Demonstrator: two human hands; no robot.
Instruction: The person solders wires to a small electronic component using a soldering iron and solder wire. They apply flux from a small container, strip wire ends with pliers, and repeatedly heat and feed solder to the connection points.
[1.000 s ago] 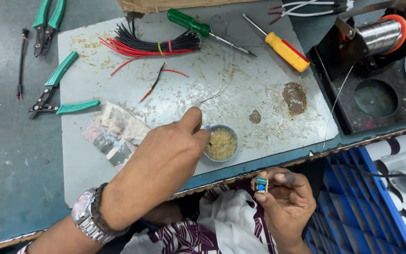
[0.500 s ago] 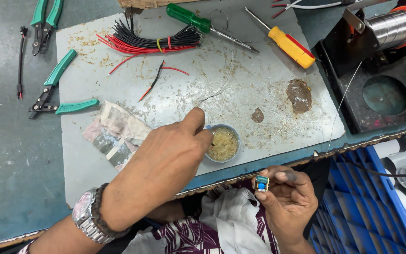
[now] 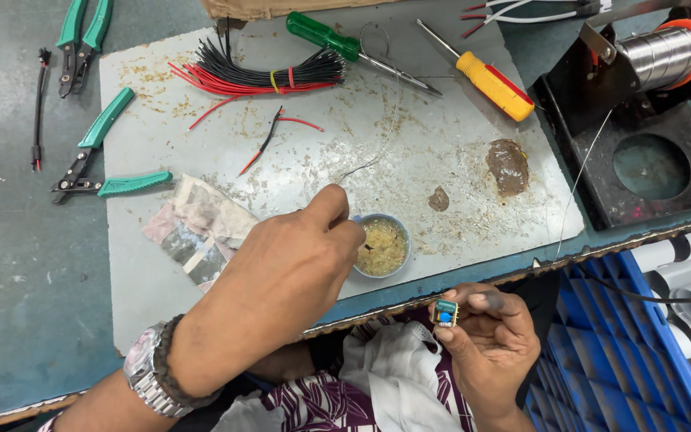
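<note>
Just yellowish paste (image 3: 383, 245) in small tin (image 3: 401, 264).

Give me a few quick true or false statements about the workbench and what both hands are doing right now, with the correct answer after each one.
1. The left hand dips a thin wire into the small round tin of yellowish paste. True.
2. The right hand holds a screwdriver. False: it pinches a small blue component below the table edge.
3. The yellow-handled screwdriver lies on the pale work mat. True.
4. The bundle of red and black wires lies in the blue crate. False: it lies on the mat's far side.
5. The watch is on the right wrist. False: it is on the left.
</note>
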